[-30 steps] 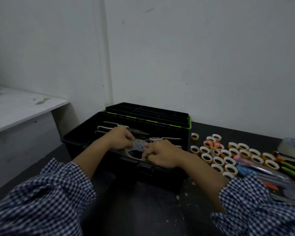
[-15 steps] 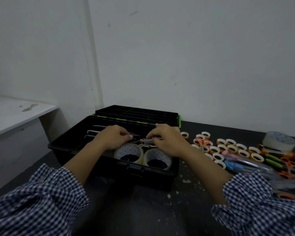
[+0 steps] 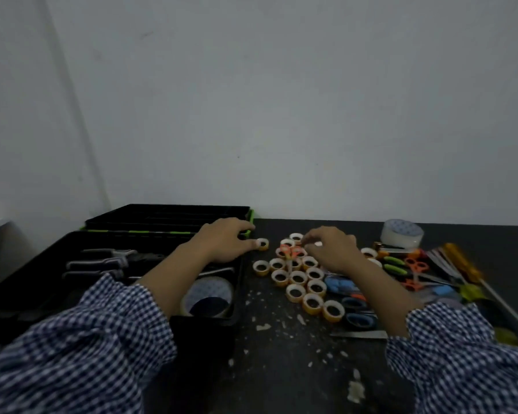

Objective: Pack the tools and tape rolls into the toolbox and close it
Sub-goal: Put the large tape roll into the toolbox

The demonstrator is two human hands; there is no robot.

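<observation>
The left hand (image 3: 226, 243) lies palm down at mid-frame, fingers spread forward and lightly bent, its forearm rising from the lower left. Just to its right, the right hand (image 3: 332, 249) arches with fingertips curled downward. Whether they pinch anything is unclear.

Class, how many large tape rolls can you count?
2. One roll lies in the toolbox, front right corner; the other roll on the table, far right. The left forearm may hide another.

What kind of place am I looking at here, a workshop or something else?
Probably a plain workroom or home workbench: an open black toolbox holding pliers, a dark table strewn with small tape rolls and scissors, and a bare white wall behind.
</observation>
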